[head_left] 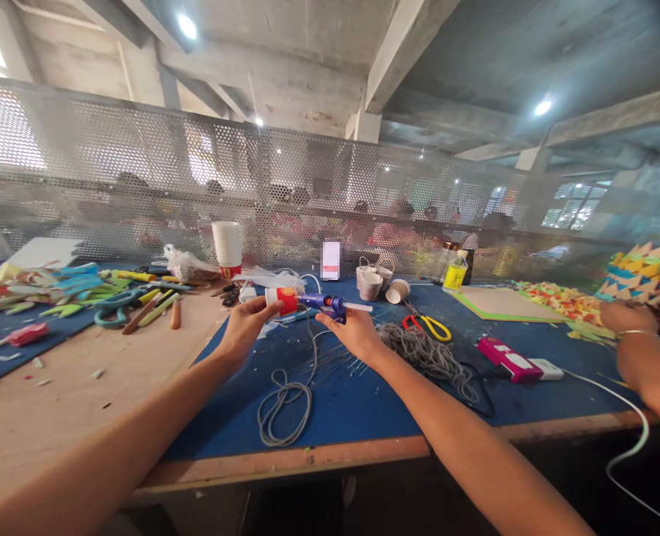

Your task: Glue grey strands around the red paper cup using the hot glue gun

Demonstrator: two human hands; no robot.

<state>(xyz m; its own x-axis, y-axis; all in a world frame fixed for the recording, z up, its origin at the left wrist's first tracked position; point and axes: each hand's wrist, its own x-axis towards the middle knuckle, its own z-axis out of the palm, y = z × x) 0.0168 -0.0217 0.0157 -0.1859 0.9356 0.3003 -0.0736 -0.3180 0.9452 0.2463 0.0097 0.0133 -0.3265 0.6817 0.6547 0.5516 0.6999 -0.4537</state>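
My left hand (249, 321) is closed on a red and white paper cup (286, 298), which lies on its side in the air over the blue mat. A blue hot glue gun (324, 301) is gripped in my right hand (357, 333), its nozzle at the cup and a whitish glue stick (359, 307) jutting from its back. Grey cord (285, 409) hangs from the cup's area and loops on the mat below. Nearest my right forearm lies a tangled heap of the same grey cord (424, 353).
Cord-wrapped cups (370, 284), a phone (330, 260) and a stack of paper cups (227, 246) stand at the back. Yellow-handled scissors (437, 328), a magenta power strip (509, 360) and a yellow bottle (455, 271) lie rightward. Another person's hand (629, 318) works far right.
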